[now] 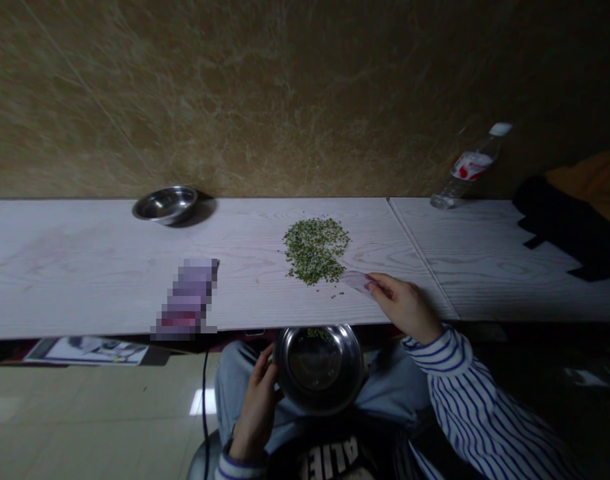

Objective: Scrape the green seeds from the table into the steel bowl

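A pile of small green beans (315, 249) lies on the pale wooden table (85, 280). My right hand (403, 305) rests on the table just right of the pile, fingers closed on a small translucent card-like piece (355, 280) whose edge touches the beans. My left hand (257, 400) grips the rim of a steel bowl (319, 368) held on my lap below the table's front edge. A few green beans lie inside that bowl at its far side.
A second steel bowl (165, 203) stands at the back left by the wall. A plastic water bottle (469, 168) leans at the back right, beside dark and orange clothing (575, 220). A blurred-out flat object (187, 300) lies near the front edge. A cable (205, 393) hangs below.
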`<state>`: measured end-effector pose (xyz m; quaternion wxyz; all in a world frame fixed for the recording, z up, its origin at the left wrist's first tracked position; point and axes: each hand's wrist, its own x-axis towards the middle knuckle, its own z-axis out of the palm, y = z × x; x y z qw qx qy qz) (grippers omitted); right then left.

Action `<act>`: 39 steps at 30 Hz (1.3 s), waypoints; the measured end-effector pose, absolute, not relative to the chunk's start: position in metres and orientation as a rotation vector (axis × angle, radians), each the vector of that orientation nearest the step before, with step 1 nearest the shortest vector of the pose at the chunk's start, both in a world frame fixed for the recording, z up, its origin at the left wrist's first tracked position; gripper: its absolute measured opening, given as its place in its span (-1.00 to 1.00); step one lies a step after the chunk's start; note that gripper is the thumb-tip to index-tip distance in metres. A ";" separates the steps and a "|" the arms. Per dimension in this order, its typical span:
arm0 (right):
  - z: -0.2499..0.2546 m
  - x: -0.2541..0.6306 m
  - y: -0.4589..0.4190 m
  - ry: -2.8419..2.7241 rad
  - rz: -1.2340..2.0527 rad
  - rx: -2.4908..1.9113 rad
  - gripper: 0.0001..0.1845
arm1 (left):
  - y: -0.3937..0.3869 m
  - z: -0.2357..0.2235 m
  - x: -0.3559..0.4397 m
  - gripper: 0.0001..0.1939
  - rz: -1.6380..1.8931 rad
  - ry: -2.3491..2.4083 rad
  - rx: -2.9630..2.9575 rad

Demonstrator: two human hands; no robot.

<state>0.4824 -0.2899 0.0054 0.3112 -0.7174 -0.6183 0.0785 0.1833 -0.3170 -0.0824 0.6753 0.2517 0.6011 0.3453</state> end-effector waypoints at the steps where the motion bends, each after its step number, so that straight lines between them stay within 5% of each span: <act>1: 0.006 0.482 -0.290 -1.640 0.219 -1.882 -0.68 | -0.317 -0.082 0.184 -0.36 0.782 1.335 0.569; 39: 0.012 0.480 -0.273 -1.695 0.184 -1.901 -0.69 | -0.317 -0.075 0.181 -0.36 0.777 1.376 0.602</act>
